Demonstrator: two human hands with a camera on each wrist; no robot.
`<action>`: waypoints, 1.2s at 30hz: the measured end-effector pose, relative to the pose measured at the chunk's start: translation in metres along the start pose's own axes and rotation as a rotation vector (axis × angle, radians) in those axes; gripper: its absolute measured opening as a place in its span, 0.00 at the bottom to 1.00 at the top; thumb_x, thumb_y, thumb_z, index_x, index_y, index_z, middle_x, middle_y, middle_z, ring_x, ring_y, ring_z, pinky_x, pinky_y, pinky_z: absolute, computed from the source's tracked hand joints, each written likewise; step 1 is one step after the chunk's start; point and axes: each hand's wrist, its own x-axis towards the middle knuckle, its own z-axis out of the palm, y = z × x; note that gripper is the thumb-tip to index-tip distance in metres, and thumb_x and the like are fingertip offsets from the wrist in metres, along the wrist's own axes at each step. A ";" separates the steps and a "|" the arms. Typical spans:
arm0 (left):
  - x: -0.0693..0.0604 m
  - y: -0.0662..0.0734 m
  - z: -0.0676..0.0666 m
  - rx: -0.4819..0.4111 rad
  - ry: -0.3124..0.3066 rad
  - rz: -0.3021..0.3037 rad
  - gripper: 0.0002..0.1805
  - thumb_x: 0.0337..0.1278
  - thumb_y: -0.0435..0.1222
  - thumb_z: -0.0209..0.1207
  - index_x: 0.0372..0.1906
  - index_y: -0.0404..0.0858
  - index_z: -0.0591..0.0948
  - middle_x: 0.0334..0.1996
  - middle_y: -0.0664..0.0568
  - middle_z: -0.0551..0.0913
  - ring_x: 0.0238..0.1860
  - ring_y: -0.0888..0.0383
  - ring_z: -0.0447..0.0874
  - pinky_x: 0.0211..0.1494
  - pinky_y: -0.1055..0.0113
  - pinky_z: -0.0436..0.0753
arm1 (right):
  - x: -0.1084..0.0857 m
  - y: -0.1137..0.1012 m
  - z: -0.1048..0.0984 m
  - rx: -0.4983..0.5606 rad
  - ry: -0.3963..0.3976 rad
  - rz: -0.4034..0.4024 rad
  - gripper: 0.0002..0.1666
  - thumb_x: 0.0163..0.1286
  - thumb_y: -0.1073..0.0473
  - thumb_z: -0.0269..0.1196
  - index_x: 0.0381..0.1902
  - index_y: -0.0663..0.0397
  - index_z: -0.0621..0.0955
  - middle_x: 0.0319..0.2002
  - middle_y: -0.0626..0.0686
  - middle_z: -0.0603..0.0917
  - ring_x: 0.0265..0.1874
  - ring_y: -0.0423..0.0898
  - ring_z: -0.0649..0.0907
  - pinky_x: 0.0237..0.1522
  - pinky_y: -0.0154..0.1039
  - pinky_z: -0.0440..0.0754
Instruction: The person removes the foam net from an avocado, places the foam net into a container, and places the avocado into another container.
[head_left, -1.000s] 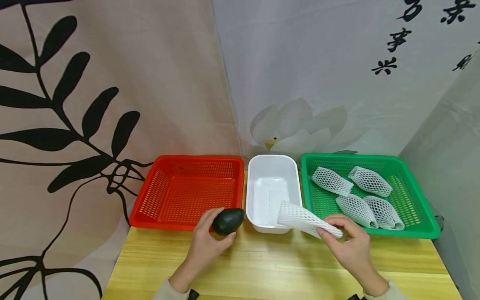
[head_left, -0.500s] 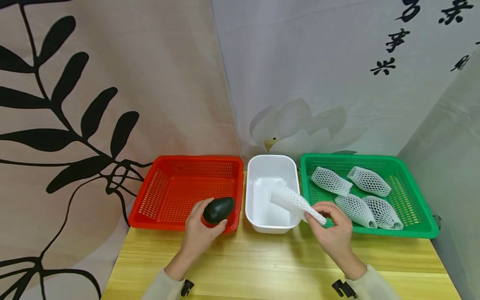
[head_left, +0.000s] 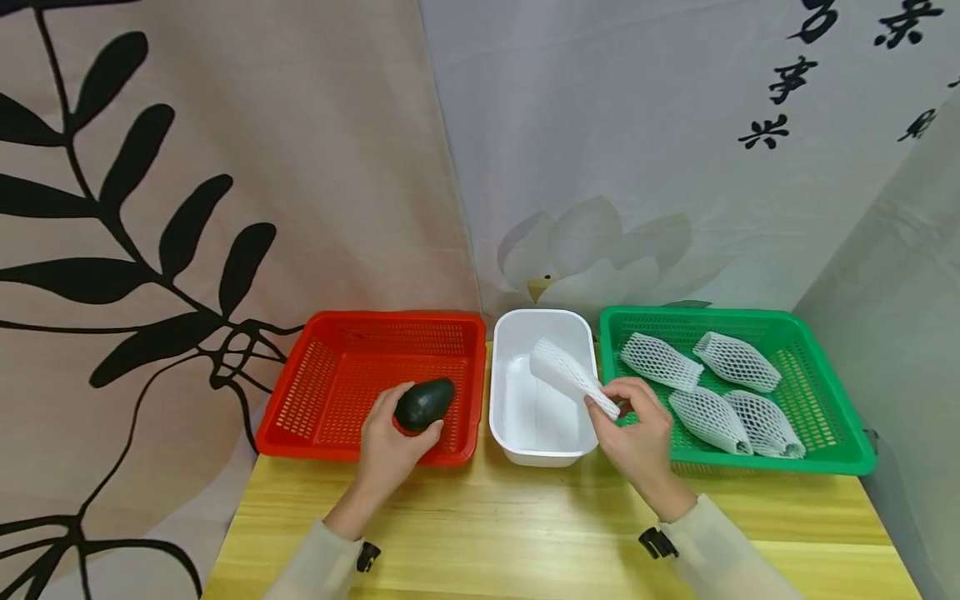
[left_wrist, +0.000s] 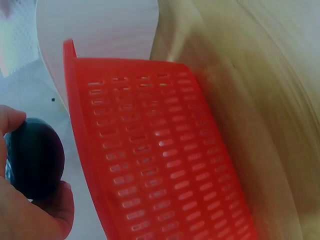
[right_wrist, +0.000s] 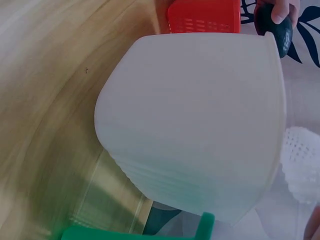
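A dark green avocado is gripped between the thumb and fingers of my left hand, over the front of the red basket. The left wrist view shows the same avocado above the level of the basket's rim. My right hand pinches one end of a white foam net sleeve, whose other end extends over the white bin. That sleeve looks flat and unfilled. Beyond the bin's rim in the right wrist view, the foam net sleeve shows only in part.
On the right stands a green basket with several net-covered pieces inside. All three containers sit side by side along the back of the wooden table, against a printed cloth backdrop.
My left hand has carried the avocado left and back, over the red basket. My right hand has moved left and back, bringing the foam net sleeve over the white bin.
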 end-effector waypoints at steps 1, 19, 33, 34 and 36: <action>0.001 -0.001 0.000 0.002 -0.001 -0.006 0.37 0.45 0.34 0.81 0.64 0.36 0.79 0.55 0.46 0.82 0.48 0.51 0.85 0.46 0.51 0.86 | -0.001 0.003 0.003 -0.015 0.003 -0.002 0.14 0.43 0.83 0.71 0.28 0.71 0.82 0.29 0.65 0.84 0.27 0.42 0.78 0.27 0.27 0.73; 0.014 -0.015 -0.005 -0.013 -0.043 -0.090 0.38 0.50 0.36 0.79 0.68 0.36 0.76 0.57 0.46 0.80 0.52 0.48 0.83 0.51 0.47 0.85 | -0.012 0.047 0.036 -0.252 -0.048 0.032 0.12 0.53 0.72 0.72 0.35 0.62 0.81 0.29 0.55 0.81 0.21 0.47 0.81 0.19 0.38 0.78; 0.019 -0.019 -0.007 0.008 -0.052 -0.101 0.39 0.51 0.37 0.79 0.69 0.35 0.76 0.57 0.46 0.80 0.52 0.47 0.83 0.51 0.46 0.85 | -0.012 0.053 0.045 -0.516 -0.094 0.147 0.12 0.58 0.57 0.73 0.32 0.54 0.79 0.23 0.52 0.82 0.13 0.51 0.75 0.14 0.46 0.68; 0.019 -0.020 -0.007 0.006 -0.052 -0.100 0.39 0.51 0.37 0.79 0.69 0.35 0.76 0.57 0.46 0.80 0.52 0.47 0.83 0.51 0.46 0.85 | -0.012 0.053 0.045 -0.537 -0.103 0.174 0.13 0.59 0.55 0.73 0.32 0.53 0.79 0.22 0.51 0.82 0.13 0.51 0.75 0.14 0.47 0.67; 0.019 -0.020 -0.008 0.002 -0.052 -0.103 0.38 0.51 0.37 0.79 0.68 0.36 0.76 0.57 0.46 0.80 0.52 0.47 0.83 0.51 0.47 0.85 | -0.011 0.052 0.045 -0.570 -0.139 0.234 0.16 0.60 0.51 0.74 0.32 0.52 0.78 0.22 0.51 0.81 0.14 0.52 0.75 0.16 0.47 0.67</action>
